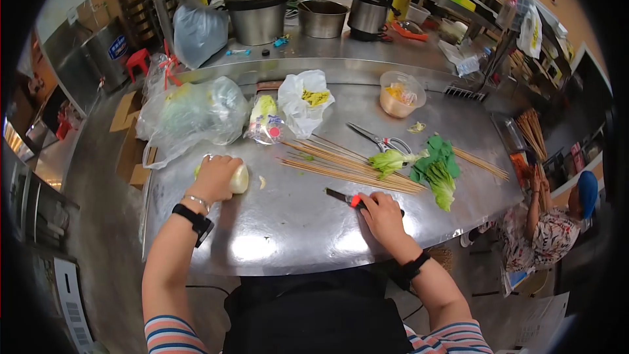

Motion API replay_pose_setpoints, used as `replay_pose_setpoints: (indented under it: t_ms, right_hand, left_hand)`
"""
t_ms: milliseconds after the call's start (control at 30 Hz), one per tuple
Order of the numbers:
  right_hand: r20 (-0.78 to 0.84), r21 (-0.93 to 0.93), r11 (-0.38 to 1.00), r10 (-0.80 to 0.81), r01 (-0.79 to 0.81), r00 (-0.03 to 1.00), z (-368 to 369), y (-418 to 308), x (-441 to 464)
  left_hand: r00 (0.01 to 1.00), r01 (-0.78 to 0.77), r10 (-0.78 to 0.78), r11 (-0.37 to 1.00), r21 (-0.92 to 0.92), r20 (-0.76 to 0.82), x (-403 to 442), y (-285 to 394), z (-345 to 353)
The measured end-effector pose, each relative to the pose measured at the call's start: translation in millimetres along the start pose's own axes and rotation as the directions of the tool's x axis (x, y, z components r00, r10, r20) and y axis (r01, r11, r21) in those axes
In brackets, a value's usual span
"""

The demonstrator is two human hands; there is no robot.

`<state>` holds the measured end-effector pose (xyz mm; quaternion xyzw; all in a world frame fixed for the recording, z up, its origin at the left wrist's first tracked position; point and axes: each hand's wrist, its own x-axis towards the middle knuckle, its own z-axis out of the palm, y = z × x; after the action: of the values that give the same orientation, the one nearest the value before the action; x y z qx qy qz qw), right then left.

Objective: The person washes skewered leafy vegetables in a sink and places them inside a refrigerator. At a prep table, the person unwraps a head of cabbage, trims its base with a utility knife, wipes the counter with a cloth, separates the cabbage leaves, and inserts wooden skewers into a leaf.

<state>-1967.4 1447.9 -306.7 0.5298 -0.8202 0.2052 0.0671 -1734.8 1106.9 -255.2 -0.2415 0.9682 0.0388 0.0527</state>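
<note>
Two bare hands reach over a steel table as I watch from afar through the head camera. On my left, the left hand is curled around a pale vegetable, its blunt end facing right and a small whitish scrap just beside it. The right hand lies over the handle of a knife with an orange-red collar, its blade pointing left; I cannot tell whether the fingers grip it or merely rest. Beyond the knife I see wooden skewers, leafy greens lying over their right part, and scissors behind. Clear plastic bags sit at the far left, a tub at the back; at far right, a person in a blue cap holds thin sticks
</note>
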Motion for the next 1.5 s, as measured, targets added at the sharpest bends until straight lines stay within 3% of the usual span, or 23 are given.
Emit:
replay_pose_setpoints:
  t_ms: [67, 133, 400, 433, 500, 600, 667, 700, 733, 800, 867, 933, 1000, 1033, 1067, 1100, 1133, 1167, 1200, 1267, 1333, 1400, 1500]
  right_hand:
    - [-0.013, 0.019, 1.0, 0.014, -0.013, 1.0, 9.5, 14.5, 23.2]
    - [-0.042, -0.035, 0.998, 0.053, -0.055, 0.998, 17.7, 25.1, 46.2]
    - [-0.113, -0.078, 0.982, 0.162, -0.172, 0.98, 39.3, 50.7, 91.7]
    - [-0.241, -0.106, 0.986, 0.098, -0.127, 0.965, 27.9, 35.9, 84.6]
    - [-0.345, -0.123, 0.991, 0.011, -0.057, 0.939, 9.9, 7.5, 68.0]
    - [-0.149, 0.104, 0.994, -0.026, 0.042, 0.988, 2.3, -31.4, 45.9]
    - [-0.109, 0.428, 0.899, -0.051, 0.093, 0.993, 9.2, -49.3, 40.2]
    - [0.013, 0.551, 0.834, -0.042, 0.028, 0.999, 14.7, -56.6, 38.5]
    - [0.022, 0.562, 0.826, -0.05, 0.029, 0.998, 21.3, -66.3, 40.6]
    - [0.439, 0.802, 0.476, -0.058, -0.361, 0.897, 33.6, -91.9, 49.2]
    - [0.498, 0.79, 0.476, -0.128, -0.388, 0.857, 47.8, -120.2, 62.4]
    - [0.475, 0.815, 0.44, -0.134, -0.377, 0.87, 80.5, -141.0, 68.9]
    - [0.444, 0.841, 0.407, -0.139, -0.357, 0.885, 86.7, -159.0, 72.8]
    - [0.324, 0.866, 0.448, -0.163, -0.223, 0.932, 81.8, -168.3, 70.9]
    - [0.201, 0.873, 0.481, -0.192, -0.086, 0.961, 76.8, -175.6, 67.6]
    - [0.113, 0.879, 0.477, -0.229, 0.01, 0.967, 71.2, -180.9, 64.4]
    - [0.107, 0.881, 0.473, -0.235, 0.017, 0.966, 61.1, -184.0, 64.5]
    - [0.109, 0.93, 0.368, -0.27, -0.002, 0.957, 49.5, -184.2, 63.0]
    - [0.112, 0.965, 0.259, -0.301, -0.031, 0.947, 44.4, -182.7, 61.0]
    - [0.177, 0.973, 0.189, -0.225, -0.135, 0.958, 43.7, -171.5, 59.2]
    - [0.245, 0.966, 0.119, -0.148, -0.229, 0.958, 43.5, -163.0, 55.4]
    - [0.48, 0.872, -0.027, -0.157, -0.489, 0.863, 44.1, -158.5, 51.3]
    - [0.429, 0.901, 0.022, -0.182, -0.432, 0.885, 38.6, -165.1, 47.1]
  left_hand:
    - [0.994, -0.081, 0.086, 0.993, 0.086, -0.061, -10.0, 6.7, 1.8]
    - [0.921, -0.278, 0.316, 0.943, 0.182, -0.227, -19.2, 13.3, 2.5]
    - [0.827, -0.398, 0.496, 0.85, 0.346, -0.264, -59.1, 36.6, -5.0]
    - [0.838, -0.43, 0.499, 0.852, 0.298, -0.221, -69.5, 39.0, -6.3]
    - [0.885, -0.34, 0.398, 0.907, 0.25, -0.242, -78.3, 37.8, 2.6]
    - [0.938, -0.206, 0.259, 0.95, 0.234, -0.229, -99.5, 42.2, -0.2]
    - [0.914, 0.003, -0.06, 0.99, -0.142, -0.401, -112.7, 46.5, 3.9]
    - [0.871, 0.048, -0.212, 0.935, -0.352, -0.444, -117.5, 43.4, 16.8]
    - [0.872, 0.065, -0.224, 0.934, -0.35, -0.435, -119.2, 43.9, 22.3]
    - [0.81, 0.207, -0.581, 0.404, -0.891, -0.075, -115.7, 50.3, 31.3]
    - [0.825, 0.203, -0.565, 0.311, -0.928, -0.009, -104.2, 58.1, 39.5]
    - [0.834, 0.075, -0.545, 0.265, -0.961, -0.085, -91.8, 67.3, 46.5]
    - [0.821, 0.084, -0.56, 0.306, -0.948, -0.108, -81.0, 63.3, 56.2]
    - [0.798, 0.07, -0.603, 0.122, -0.99, -0.018, -79.5, 68.5, 45.5]
    - [0.776, 0.051, -0.626, -0.064, -0.997, 0.08, -79.3, 70.1, 39.6]
    - [0.774, 0.049, -0.629, -0.06, -0.997, 0.076, -80.8, 68.0, 40.7]
    - [0.815, -0.039, -0.564, -0.288, -0.957, 0.136, -83.3, 65.6, 43.1]
    - [0.857, -0.106, -0.483, -0.506, -0.856, 0.18, -87.1, 64.6, 46.2]
    - [0.855, -0.104, -0.485, -0.507, -0.856, 0.184, -91.9, 65.4, 49.9]
    - [0.972, -0.185, -0.232, -0.868, -0.46, 0.047, -99.4, 71.3, 58.6]
    - [0.977, -0.2, -0.215, -0.888, -0.413, -0.012, -103.5, 80.5, 61.5]
    - [0.965, -0.261, -0.259, -0.921, -0.289, -0.044, -105.1, 89.0, 67.4]
    - [0.966, -0.248, -0.256, -0.903, -0.351, -0.026, -104.2, 96.2, 65.9]
